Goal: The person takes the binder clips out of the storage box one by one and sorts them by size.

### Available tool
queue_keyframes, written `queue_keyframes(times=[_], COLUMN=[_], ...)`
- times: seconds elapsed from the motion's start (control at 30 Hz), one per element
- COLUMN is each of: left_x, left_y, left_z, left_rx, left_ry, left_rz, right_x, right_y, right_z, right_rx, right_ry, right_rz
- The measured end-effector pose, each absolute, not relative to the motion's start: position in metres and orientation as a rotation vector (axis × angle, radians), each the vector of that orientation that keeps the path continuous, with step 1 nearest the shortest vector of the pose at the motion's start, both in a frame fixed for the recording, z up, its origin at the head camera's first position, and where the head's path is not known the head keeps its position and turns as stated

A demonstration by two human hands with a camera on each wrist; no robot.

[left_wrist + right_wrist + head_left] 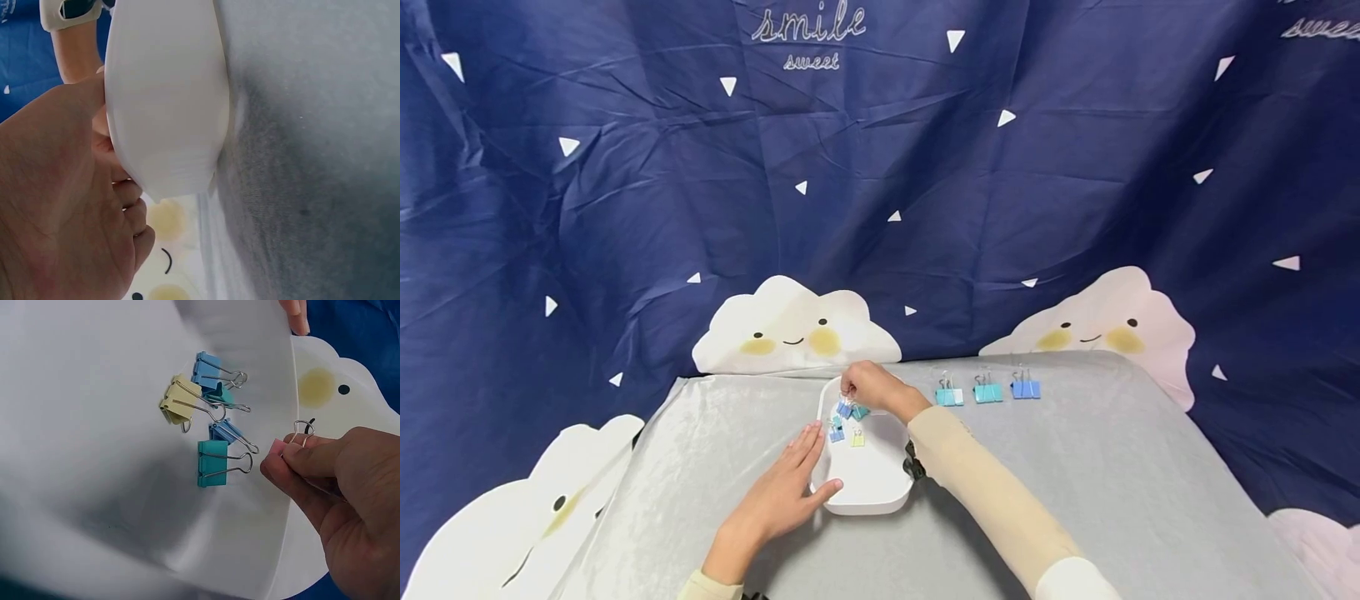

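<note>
The left hand (781,492) rested, fingers straight, against the white tray (878,477) while the right hand (876,387) pinched a pink clip (277,448), apparently mid-transfer, next likely needing a steady lift.

Soft, bright light is being spread over the grey cloth (1097,467) around both hands. A shadow is being thrown beneath the right forearm (992,487), another just beside the white tray (872,479) at the left hand (778,496). Well beyond the hands, the blue backdrop (850,167) is being darkened in its folds. In the right wrist view, a blurry grey shadow is being laid across the tray beyond the right hand (350,487), while the clips (214,472) are being rendered fairly crisply.
</note>
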State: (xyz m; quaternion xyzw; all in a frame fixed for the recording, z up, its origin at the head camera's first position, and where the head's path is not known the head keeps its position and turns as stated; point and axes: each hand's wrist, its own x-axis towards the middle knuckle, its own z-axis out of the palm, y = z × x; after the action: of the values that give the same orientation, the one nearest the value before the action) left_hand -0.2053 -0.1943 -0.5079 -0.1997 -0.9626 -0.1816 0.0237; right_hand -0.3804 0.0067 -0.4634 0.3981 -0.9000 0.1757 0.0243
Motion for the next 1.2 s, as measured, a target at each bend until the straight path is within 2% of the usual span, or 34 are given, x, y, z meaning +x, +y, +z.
queue_keyframes(times=[0.3,1.2], left_x=[-0.204,-0.204], left_y=[-0.194,-0.195], left_z=[-0.51,-0.514], left_rx=[-0.614,-0.636], left_ry=[-2.976,-2.871], left_rz=[-0.523,-0.473], right_x=[-0.375,-0.36], right_y=[0.013,0.05], right_z=[-0.459,-0.444], right_rx=[1.151,1.138], right_ry=[-2.766,-2.641], right_rz=[0.614,0.712])
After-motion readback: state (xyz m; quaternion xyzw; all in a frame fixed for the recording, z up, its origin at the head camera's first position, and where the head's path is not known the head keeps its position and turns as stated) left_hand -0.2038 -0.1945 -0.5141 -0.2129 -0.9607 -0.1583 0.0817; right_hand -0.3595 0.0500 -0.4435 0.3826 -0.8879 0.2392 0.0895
